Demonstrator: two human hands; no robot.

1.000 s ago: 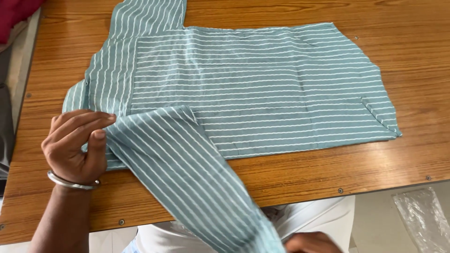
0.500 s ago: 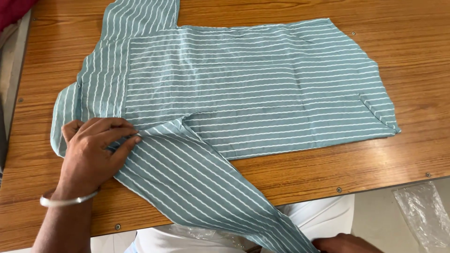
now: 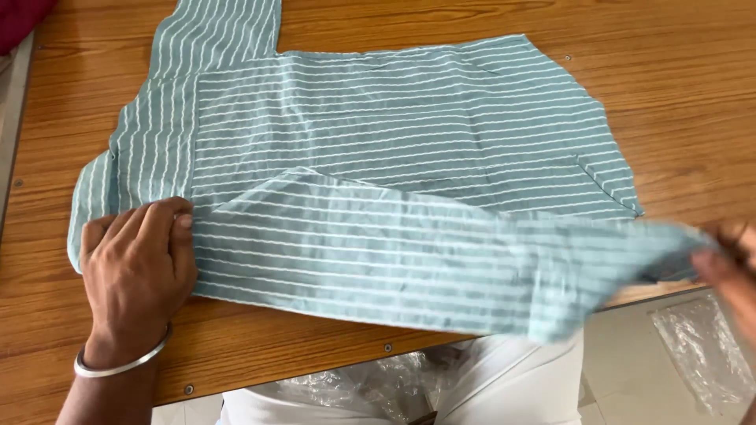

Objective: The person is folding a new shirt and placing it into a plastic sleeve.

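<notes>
Head view: a fold is in hand, the sleeve point(image 3: 409, 260) being laid across the shirt point(image 3: 394, 126) from the left side toward the right. Left hand point(image 3: 138, 271) lies flat, fingers point(image 3: 169, 228) spread and released, grasping nothing, pressing the cloth down at the shoulder where the sleeve begins; a metal bangle point(image 3: 118, 364) sits on its wrist. Right hand point(image 3: 728, 271) is blurred at the frame's edge; it seems to pinch the cuff end, though how its fingers close I cannot tell. Sleeve runs taut from just right of the left fingertips out to the right hand, its far end off the table point(image 3: 693, 94) edge and in the air. Judgement: next move calls for lowering the cuff onto the body panel, keeping the left palm as anchor so the shoulder fold does not slip. Shirt is pale teal with thin white stripes, spread flat on the wooden table beyond the fingers, its hem side to the right, a small corner turned up there. Clear plastic point(image 3: 701, 346) lies below the table edge, under the right hand.
</notes>
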